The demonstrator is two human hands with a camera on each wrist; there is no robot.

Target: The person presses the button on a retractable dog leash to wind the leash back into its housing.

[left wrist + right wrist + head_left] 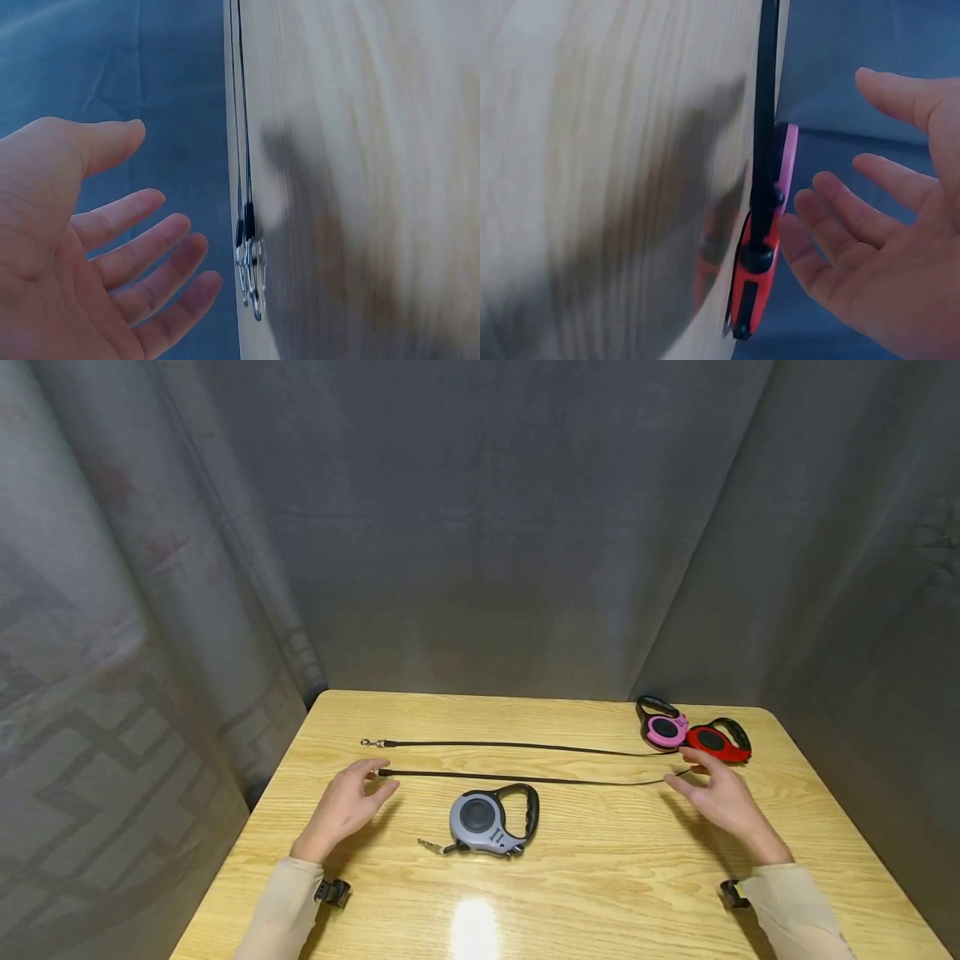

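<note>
Three retractable leashes lie on a wooden table (600,893). The grey one (491,822) sits near the middle, wound in, its clip at its left. A pink one (663,727) and a red one (718,741) lie at the far right, each with a black cord (517,777) drawn out to the left. My left hand (351,799) hovers open beside the nearer cord's clip end (250,259), holding nothing. My right hand (720,797) hovers open just in front of the red leash (754,281), fingers relaxed and apart from it.
Grey curtains hang close behind and at both sides of the table. The farther cord ends in a metal clip (370,743) at the left. Bare wood lies in front of the grey leash, with a light glare (472,927) near the front edge.
</note>
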